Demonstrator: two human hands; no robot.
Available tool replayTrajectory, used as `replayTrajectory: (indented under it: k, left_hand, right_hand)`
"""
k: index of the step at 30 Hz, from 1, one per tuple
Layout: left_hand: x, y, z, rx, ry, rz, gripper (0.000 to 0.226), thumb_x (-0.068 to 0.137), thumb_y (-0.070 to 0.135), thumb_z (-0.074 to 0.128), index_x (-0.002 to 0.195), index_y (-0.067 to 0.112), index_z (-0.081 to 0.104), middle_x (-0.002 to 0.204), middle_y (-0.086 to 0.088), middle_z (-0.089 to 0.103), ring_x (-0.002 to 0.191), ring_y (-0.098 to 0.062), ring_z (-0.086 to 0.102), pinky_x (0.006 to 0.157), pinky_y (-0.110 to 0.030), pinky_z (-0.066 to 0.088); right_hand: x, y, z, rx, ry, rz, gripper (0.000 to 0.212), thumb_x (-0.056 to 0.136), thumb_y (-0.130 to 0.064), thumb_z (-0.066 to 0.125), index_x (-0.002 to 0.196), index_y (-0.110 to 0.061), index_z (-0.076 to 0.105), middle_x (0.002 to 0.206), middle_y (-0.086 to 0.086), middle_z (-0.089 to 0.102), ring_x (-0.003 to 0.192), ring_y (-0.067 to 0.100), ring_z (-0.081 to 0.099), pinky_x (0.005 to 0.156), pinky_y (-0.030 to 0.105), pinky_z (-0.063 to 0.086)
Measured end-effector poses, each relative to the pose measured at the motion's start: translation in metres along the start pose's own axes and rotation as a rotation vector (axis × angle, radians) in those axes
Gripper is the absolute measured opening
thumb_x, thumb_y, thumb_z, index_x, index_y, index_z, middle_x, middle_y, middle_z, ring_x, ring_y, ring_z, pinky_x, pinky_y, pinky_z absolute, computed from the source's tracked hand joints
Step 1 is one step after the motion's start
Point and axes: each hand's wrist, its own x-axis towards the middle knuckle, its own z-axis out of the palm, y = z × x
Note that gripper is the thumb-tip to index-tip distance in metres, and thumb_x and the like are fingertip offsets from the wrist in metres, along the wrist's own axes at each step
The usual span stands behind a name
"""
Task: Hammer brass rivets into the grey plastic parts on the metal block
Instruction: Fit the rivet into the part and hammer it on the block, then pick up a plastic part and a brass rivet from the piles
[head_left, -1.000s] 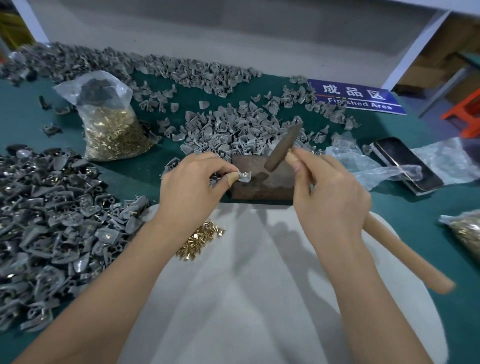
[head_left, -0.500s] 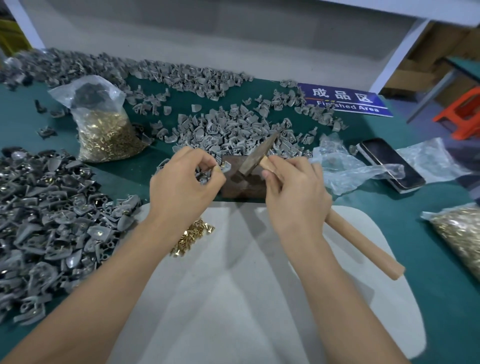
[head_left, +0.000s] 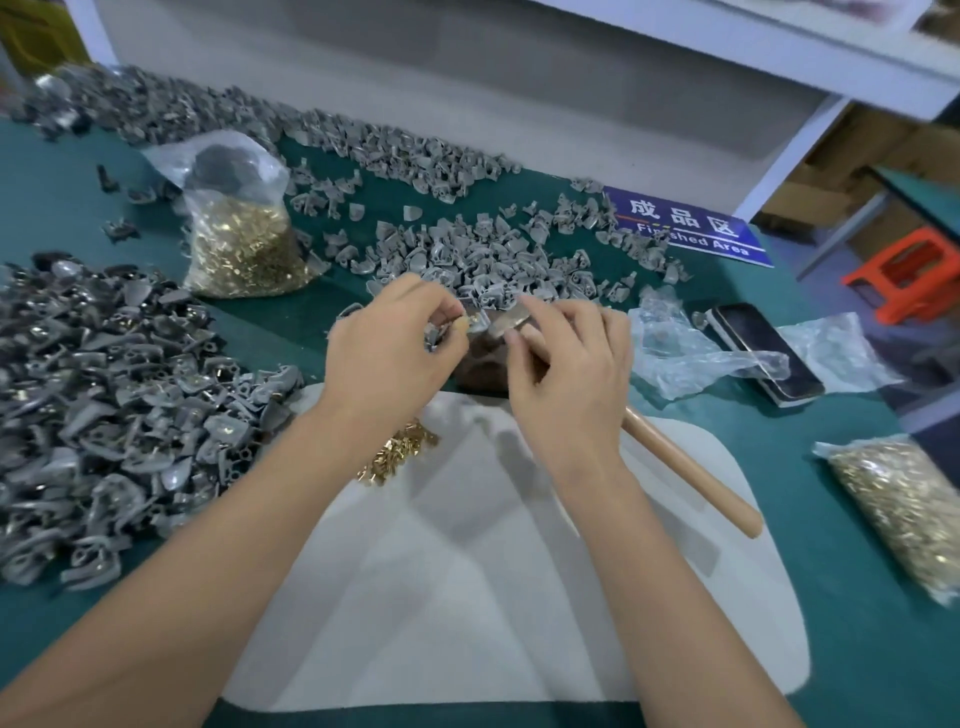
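The metal block (head_left: 480, 364) sits on the green table (head_left: 831, 415) between both hands, mostly hidden behind them. The left hand (head_left: 387, 348) pinches a grey plastic part (head_left: 434, 332) with what looks like a brass rivet (head_left: 470, 323) at its fingertips, just left of the block's top. The right hand (head_left: 571, 374) grips the hammer (head_left: 685, 467), head low over the block. The block is brown and worn.

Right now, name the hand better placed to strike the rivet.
Right hand: it already grips the hammer, head over the metal block. The left hand is busy pinching the grey part there.
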Motion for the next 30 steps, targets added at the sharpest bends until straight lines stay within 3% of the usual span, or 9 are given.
replayTrajectory:
  k: [2, 5, 9, 14, 21, 26, 30]
  left_hand:
    - [-0.002, 0.002, -0.009, 0.027, -0.032, 0.057, 0.007, 0.095, 0.035, 0.062, 0.099, 0.032, 0.067, 0.100, 0.015, 0.060, 0.086, -0.006, 0.058, 0.068, -0.030, 0.046]
    - [-0.016, -0.001, -0.027, 0.071, -0.048, 0.076, 0.010, 0.098, 0.037, 0.060, 0.103, 0.033, 0.067, 0.103, 0.014, 0.059, 0.082, -0.009, 0.058, 0.064, -0.030, 0.042]
    - [-0.045, -0.028, -0.063, 0.145, -0.050, 0.030, 0.011, 0.095, 0.039, 0.062, 0.100, 0.032, 0.069, 0.099, 0.014, 0.060, 0.098, -0.012, 0.053, 0.066, -0.035, 0.048]
    - [-0.091, -0.079, -0.119, 0.285, 0.039, -0.158, 0.020, 0.090, 0.033, 0.073, 0.108, 0.025, 0.073, 0.108, 0.004, 0.067, 0.116, -0.024, 0.046, 0.095, -0.042, 0.042]
    - [-0.114, -0.104, -0.149, 0.174, -0.020, -0.207, 0.019, 0.094, 0.031, 0.066, 0.110, 0.023, 0.072, 0.108, 0.008, 0.068, 0.113, -0.019, 0.055, 0.100, -0.040, 0.044]
    - [-0.104, -0.076, -0.131, -0.004, -0.038, -0.066, 0.018, 0.093, 0.023, 0.067, 0.109, 0.018, 0.072, 0.104, 0.005, 0.068, 0.105, -0.021, 0.060, 0.095, -0.040, 0.048]
    - [-0.102, -0.052, -0.103, 0.018, -0.107, -0.082, 0.018, 0.094, 0.035, 0.066, 0.111, 0.034, 0.067, 0.095, 0.017, 0.063, 0.094, -0.008, 0.061, 0.077, -0.032, 0.050]
  right_hand:
    - [-0.002, -0.007, -0.002, 0.095, -0.053, -0.105, 0.029, 0.095, -0.028, 0.065, 0.123, -0.021, 0.071, 0.111, -0.005, 0.066, 0.105, 0.023, 0.050, 0.090, 0.041, 0.042]
    - [-0.007, -0.023, 0.000, 0.212, -0.090, -0.098, 0.018, 0.094, -0.023, 0.070, 0.112, -0.022, 0.077, 0.102, -0.007, 0.070, 0.099, 0.020, 0.051, 0.085, 0.048, 0.044]
    - [-0.013, -0.059, 0.011, 0.308, -0.207, -0.125, 0.009, 0.090, -0.026, 0.075, 0.099, -0.029, 0.077, 0.097, -0.016, 0.072, 0.097, 0.018, 0.055, 0.087, 0.049, 0.044]
    - [-0.022, -0.119, 0.033, 0.293, -0.379, -0.297, 0.005, 0.090, -0.030, 0.071, 0.091, -0.033, 0.075, 0.087, -0.017, 0.069, 0.093, 0.015, 0.050, 0.082, 0.040, 0.039]
    - [-0.019, -0.166, 0.056, 0.290, -0.475, -0.386, 0.007, 0.093, -0.034, 0.068, 0.094, -0.036, 0.075, 0.087, -0.017, 0.065, 0.091, 0.013, 0.046, 0.082, 0.036, 0.033]
    - [-0.008, -0.152, 0.049, 0.244, -0.491, -0.388, 0.011, 0.093, -0.027, 0.067, 0.096, -0.032, 0.077, 0.089, -0.011, 0.069, 0.093, 0.017, 0.052, 0.083, 0.038, 0.037]
    - [0.000, -0.095, 0.028, 0.305, -0.434, -0.210, 0.015, 0.095, -0.021, 0.064, 0.096, -0.024, 0.078, 0.093, -0.013, 0.073, 0.085, 0.005, 0.060, 0.080, 0.030, 0.049]
